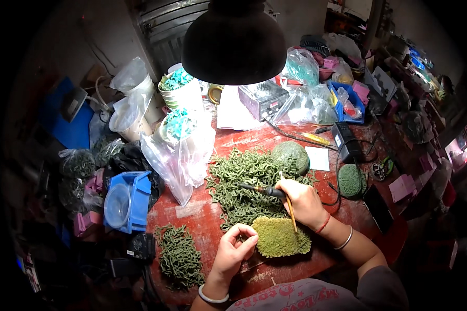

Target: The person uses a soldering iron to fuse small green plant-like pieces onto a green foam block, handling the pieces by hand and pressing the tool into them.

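My right hand grips a black-handled, soldering-iron-like pen, its thin tip pointing left over a heap of green curly twig-like pieces. A slim wooden stick sticks out of the same hand, its lower end at a yellow-green, bristly block. Beside that block's left edge, my left hand has thumb and forefinger pinched together; whatever is between them is too small to make out. A second, smaller heap of green pieces lies left of my left hand.
A round green pad sits behind the big heap; another green pad and a phone lie right. The lamp hangs over the red table. A control box, plastic bags and a blue bin surround it.
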Motion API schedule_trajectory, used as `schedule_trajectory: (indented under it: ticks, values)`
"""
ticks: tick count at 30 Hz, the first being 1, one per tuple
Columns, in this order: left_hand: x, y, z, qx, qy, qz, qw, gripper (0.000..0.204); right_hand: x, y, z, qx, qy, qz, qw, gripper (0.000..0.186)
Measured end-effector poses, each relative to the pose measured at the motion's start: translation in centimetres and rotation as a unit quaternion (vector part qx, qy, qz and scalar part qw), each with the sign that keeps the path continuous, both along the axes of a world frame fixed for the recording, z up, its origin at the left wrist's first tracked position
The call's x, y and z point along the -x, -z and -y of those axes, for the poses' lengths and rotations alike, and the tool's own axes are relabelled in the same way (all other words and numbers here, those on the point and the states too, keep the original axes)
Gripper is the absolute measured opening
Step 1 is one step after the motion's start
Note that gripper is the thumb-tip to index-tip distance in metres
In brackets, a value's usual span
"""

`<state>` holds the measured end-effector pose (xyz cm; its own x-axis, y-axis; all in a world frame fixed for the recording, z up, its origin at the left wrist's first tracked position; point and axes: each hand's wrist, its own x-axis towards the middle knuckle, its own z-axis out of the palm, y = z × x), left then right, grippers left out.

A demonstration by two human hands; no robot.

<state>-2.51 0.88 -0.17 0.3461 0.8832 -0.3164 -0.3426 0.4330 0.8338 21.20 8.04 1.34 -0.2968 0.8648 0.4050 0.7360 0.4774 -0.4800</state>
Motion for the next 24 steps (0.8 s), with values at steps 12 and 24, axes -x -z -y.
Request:
schedule_trajectory:
  ticks: [12, 24]
  values:
    - [0.0, -0.1, -0.2, -0.003, 0.009, -0.013, 1.000, 0.011, -0.7, 0.1, -0.9, 0.018, -0.054, 0.001, 0.998, 0.023]
    - [0.0, -0.1, -0.2, 0.002, 0.008, -0.018, 1.000, 0.011, -0.6, -0.6, -1.0, 0.116, -0.060, -0.031, 0.991, 0.029]
